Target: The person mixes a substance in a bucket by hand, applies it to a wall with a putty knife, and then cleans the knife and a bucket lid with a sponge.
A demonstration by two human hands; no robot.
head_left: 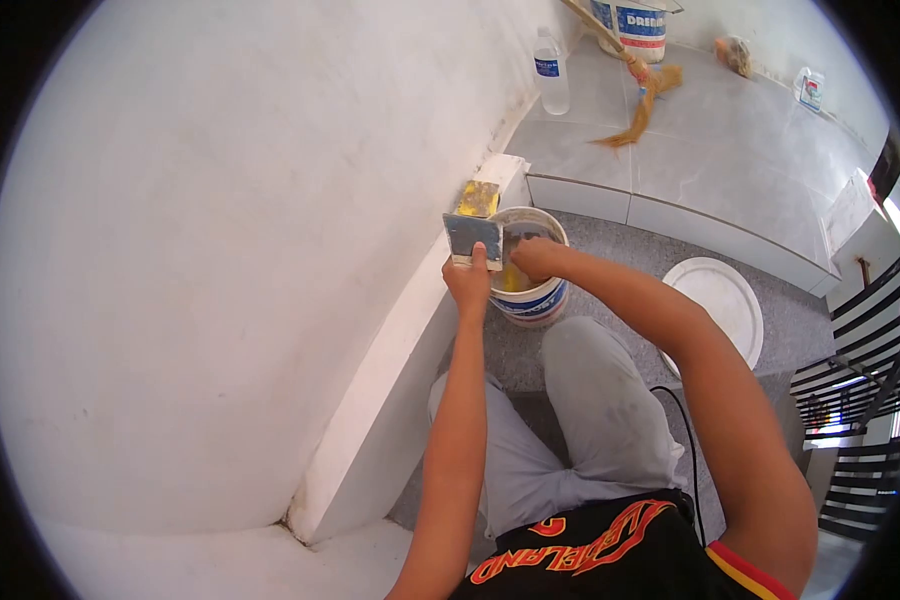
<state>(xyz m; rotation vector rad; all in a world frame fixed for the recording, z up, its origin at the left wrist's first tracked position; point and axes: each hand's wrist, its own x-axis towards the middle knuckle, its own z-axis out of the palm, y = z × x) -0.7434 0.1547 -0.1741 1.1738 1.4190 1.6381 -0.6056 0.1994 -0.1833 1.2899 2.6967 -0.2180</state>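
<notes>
My left hand (468, 284) grips a flat, square grey putty scraper (472, 240) by its lower edge, thumb on its face. The scraper is beside the left rim of a white bucket (530, 305) with a blue label. My right hand (537, 259) reaches over the bucket's mouth from the right with its fingers curled. What those fingers hold is hidden. Something yellow (513, 278) shows inside the bucket below them. A yellow, grey-smeared block (479, 198) rests on the white ledge (370, 400) just behind the scraper.
A round white lid (720, 305) lies on the grey step at right. On the higher tiled step are a water bottle (551, 75), a straw broom (648, 95), another paint bucket (638, 28) and a small container (810, 90). A white wall (220, 250) rises at left; black railings (860, 390) stand at right.
</notes>
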